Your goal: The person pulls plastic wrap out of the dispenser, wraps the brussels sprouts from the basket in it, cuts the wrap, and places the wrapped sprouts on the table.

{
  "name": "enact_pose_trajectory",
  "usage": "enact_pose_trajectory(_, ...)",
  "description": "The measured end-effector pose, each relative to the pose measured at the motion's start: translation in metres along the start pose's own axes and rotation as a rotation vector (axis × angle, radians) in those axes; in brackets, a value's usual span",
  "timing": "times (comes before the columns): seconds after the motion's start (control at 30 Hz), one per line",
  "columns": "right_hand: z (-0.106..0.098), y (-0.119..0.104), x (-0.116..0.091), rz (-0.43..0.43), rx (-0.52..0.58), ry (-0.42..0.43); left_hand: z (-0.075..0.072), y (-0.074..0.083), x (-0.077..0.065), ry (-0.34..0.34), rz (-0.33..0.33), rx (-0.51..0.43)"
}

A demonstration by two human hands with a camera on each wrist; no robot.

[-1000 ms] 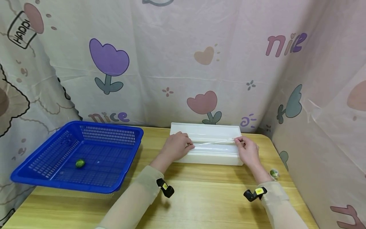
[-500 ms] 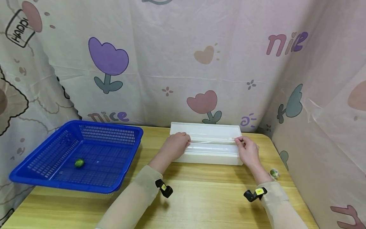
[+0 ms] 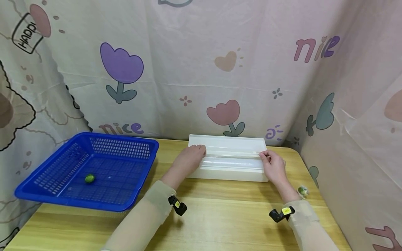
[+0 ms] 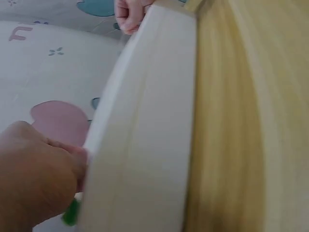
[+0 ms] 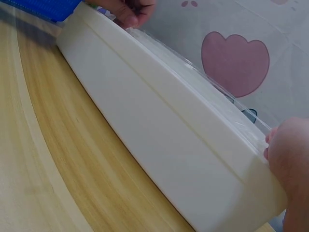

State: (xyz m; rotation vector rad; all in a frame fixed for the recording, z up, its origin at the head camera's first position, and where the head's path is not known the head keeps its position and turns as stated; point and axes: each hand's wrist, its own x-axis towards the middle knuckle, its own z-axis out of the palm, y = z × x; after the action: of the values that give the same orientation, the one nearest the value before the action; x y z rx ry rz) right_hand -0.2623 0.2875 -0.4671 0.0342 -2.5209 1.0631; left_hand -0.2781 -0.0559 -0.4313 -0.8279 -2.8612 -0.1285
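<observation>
A long white cling film dispenser (image 3: 232,175) stands at the back of the table with its lid (image 3: 227,141) raised. A roll of clear film lies inside. My left hand (image 3: 188,161) is at the dispenser's left end, its fingertips pinching the edge of the cling film (image 5: 193,68). At the right end my right hand (image 3: 274,166) pinches the other end of that edge between thumb and forefinger. The film runs as a thin, taut strip between both hands, just above the opening. In the left wrist view a small green thing (image 4: 71,211) shows below my left hand, blurred.
A blue plastic basket (image 3: 149,167) stands on the left, with one small green round vegetable (image 3: 89,178) in it. A similar vegetable, seemingly wrapped in film (image 3: 303,191), lies by my right wrist. A patterned curtain (image 3: 176,62) hangs right behind the wooden table (image 3: 226,216).
My left hand has slid a little left and back along the dispenser, so the film strip between the hands is longer and more level. My right hand stays nearly in place.
</observation>
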Motion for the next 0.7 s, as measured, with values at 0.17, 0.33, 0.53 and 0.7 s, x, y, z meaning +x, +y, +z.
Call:
enact_pose_trajectory(0.17, 0.002, 0.004, 0.001, -0.006, -0.001, 0.008, -0.008, -0.013, -0.005, -0.040, -0.023, -0.100)
enact_pose_trajectory(0.33, 0.001, 0.004, 0.001, -0.002, 0.001, 0.010, -0.011, -0.021, -0.013, -0.030, -0.020, -0.113)
enact_pose_trajectory(0.53, 0.000, 0.004, -0.001, -0.004, 0.009, 0.000, -0.007, -0.026, -0.012, -0.043, -0.037, -0.209)
enact_pose_trajectory(0.7, 0.000, 0.003, -0.002, -0.003, 0.011, -0.003, -0.001, -0.029, -0.012, -0.008, -0.085, -0.266)
